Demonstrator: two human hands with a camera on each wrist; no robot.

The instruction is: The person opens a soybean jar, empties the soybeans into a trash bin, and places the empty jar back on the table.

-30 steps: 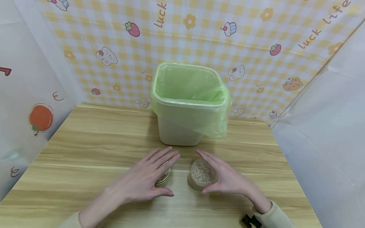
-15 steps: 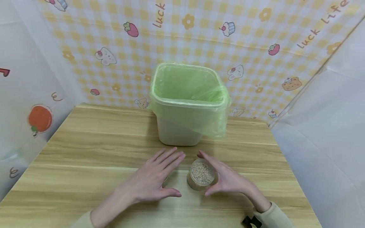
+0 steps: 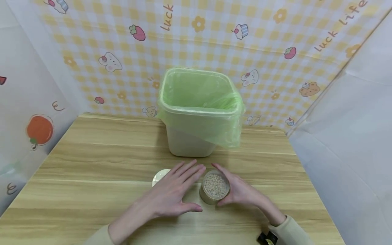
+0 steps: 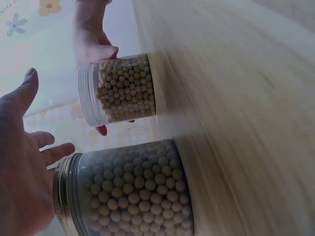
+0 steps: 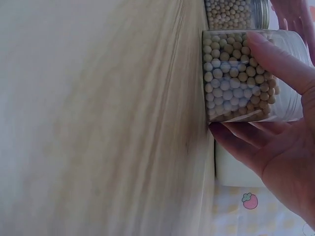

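An uncovered clear jar (image 3: 211, 200) filled with small round beige balls stands upright on the table. My right hand (image 3: 242, 190) holds it from the right; in the right wrist view the thumb (image 5: 275, 56) lies against the near wall and the fingers are behind. My left hand (image 3: 169, 199) is above a second jar (image 4: 138, 191) of similar balls, with its fingers straight and spread. That jar has a metal-rimmed lid; in the head view only part of the pale lid (image 3: 160, 176) shows past the hand.
Behind the jars stands a pale bin (image 3: 191, 141) lined with a green plastic bag (image 3: 226, 131). A small black object (image 3: 267, 238) is near the right sleeve. Patterned cloth (image 3: 269, 20) covers the back, with pale side walls around the wooden table (image 3: 92, 163).
My left hand has moved right, baring part of the lidded jar's top. My right hand has closed in against the uncovered jar. The head view has shifted slightly.
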